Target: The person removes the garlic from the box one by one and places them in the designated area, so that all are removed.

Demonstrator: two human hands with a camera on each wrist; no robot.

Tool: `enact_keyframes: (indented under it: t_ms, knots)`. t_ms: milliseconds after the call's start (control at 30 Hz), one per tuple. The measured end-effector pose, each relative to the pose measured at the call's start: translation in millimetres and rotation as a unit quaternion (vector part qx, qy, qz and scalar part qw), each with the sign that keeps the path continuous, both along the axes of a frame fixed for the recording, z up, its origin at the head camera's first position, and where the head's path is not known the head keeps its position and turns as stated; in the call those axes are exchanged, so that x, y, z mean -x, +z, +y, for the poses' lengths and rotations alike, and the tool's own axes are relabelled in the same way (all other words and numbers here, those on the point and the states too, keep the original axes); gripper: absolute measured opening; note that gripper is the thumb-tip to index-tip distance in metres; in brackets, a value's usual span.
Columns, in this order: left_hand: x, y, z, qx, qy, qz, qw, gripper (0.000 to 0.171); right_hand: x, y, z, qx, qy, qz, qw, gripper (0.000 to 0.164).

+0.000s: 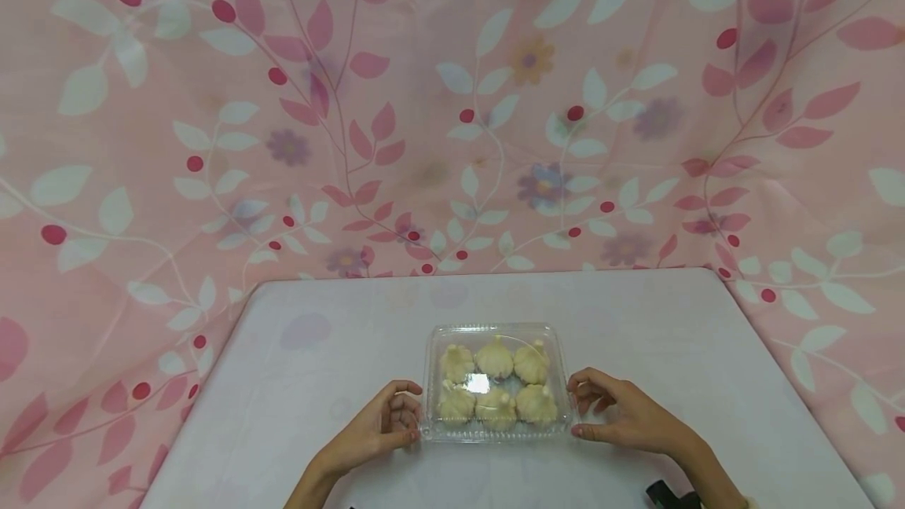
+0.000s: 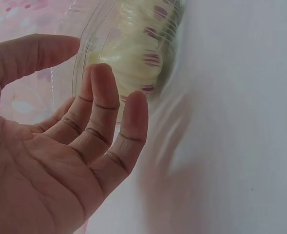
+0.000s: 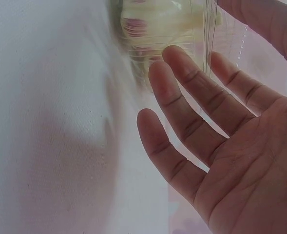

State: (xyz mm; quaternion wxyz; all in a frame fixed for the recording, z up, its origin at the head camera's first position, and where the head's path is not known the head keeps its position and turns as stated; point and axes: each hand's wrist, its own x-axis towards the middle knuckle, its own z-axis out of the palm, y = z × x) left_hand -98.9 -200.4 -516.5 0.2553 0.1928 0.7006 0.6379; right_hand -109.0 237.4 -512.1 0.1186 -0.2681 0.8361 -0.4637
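Observation:
A clear plastic clamshell box [image 1: 495, 437] sits on the white table, its lid down over several pale garlic bulbs [image 1: 495, 358] in two rows. Purple streaks mark the garlic [image 2: 133, 58] in the left wrist view. My left hand [image 1: 375, 426] is at the box's left side, fingers loosely bent and thumb tip right at the rim. On the opposite side, my right hand [image 1: 629, 415] has its fingertips close by the right edge. In the right wrist view, the fingers [image 3: 182, 105] are spread and relaxed beside the box wall.
The white table [image 1: 339, 320] reaches back to a pink floral cloth [image 1: 438, 140] that hangs behind and along the sides. A small black object [image 1: 668, 495] shows at the bottom edge, by the right wrist. Light glares off the lid.

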Motion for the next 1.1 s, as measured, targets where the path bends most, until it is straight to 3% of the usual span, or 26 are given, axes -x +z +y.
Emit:
enact_keyframes:
  t_ms: [333, 667, 1100]
  knots:
    - [-0.2, -2.6, 3.3, 0.002, 0.019, -0.029, 0.9994, 0.055, 0.4, -0.8, -0.5, 0.007, 0.006, 0.007, 1.000, 0.050]
    - [-0.9, -6.0, -1.5, -0.037, -0.007, -0.034, 0.9987, 0.053, 0.9, -0.9, 0.2, 0.004, 0.006, 0.007, 1.000, 0.051]
    - [-1.7, -2.6, 0.1, -0.036, 0.000, -0.043, 0.9984, 0.052, 1.2, -1.4, -0.6, 0.006, 0.003, 0.009, 1.000, 0.050]
